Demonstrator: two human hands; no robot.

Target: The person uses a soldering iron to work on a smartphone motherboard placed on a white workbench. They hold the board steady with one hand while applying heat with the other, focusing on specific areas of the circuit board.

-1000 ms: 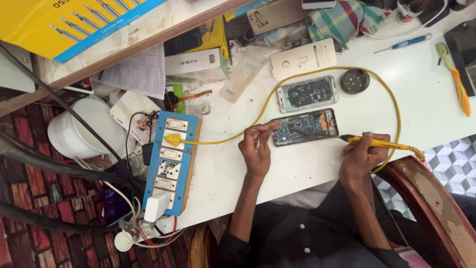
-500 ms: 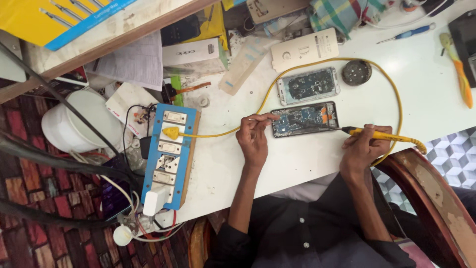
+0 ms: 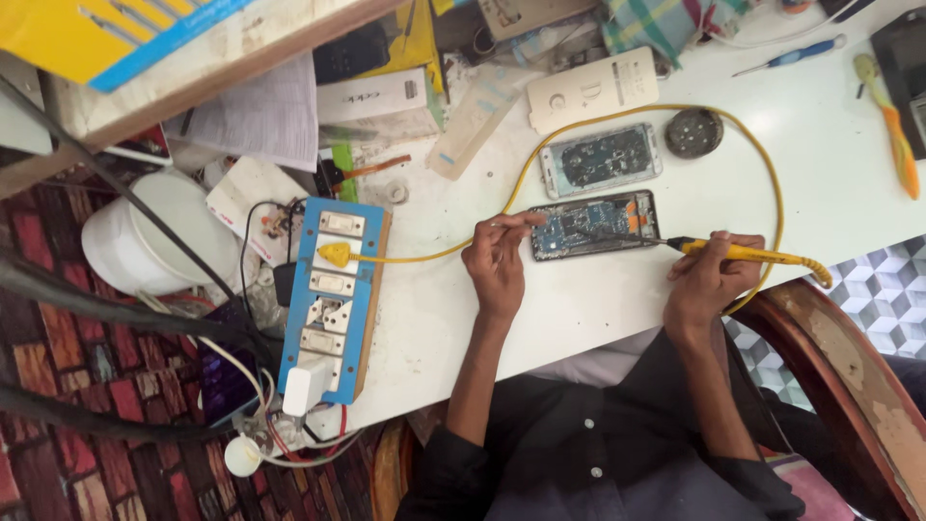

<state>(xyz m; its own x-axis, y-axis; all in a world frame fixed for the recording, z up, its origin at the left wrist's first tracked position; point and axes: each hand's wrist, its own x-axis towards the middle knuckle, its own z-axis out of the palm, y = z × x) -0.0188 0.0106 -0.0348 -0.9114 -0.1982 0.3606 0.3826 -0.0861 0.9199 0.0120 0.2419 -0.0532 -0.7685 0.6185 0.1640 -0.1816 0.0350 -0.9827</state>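
Your two hands work on one opened phone [image 3: 595,225] lying on the white surface [image 3: 579,299].

Your right hand [image 3: 709,275] is closed around one yellow soldering iron [image 3: 743,253], its dark tip resting on the phone's board. Your left hand [image 3: 497,256] pinches a thin wire [image 3: 502,224] at the phone's left end, fingers together. Just above lies a second phone body [image 3: 601,160], and beside that one round dark tin [image 3: 694,132]. The iron's yellow cord [image 3: 762,154] loops round both phones to one yellow plug [image 3: 333,254] in the blue socket board [image 3: 333,299] at the surface's left edge. Further off lie one blue screwdriver [image 3: 791,55] and one orange tool [image 3: 892,135].
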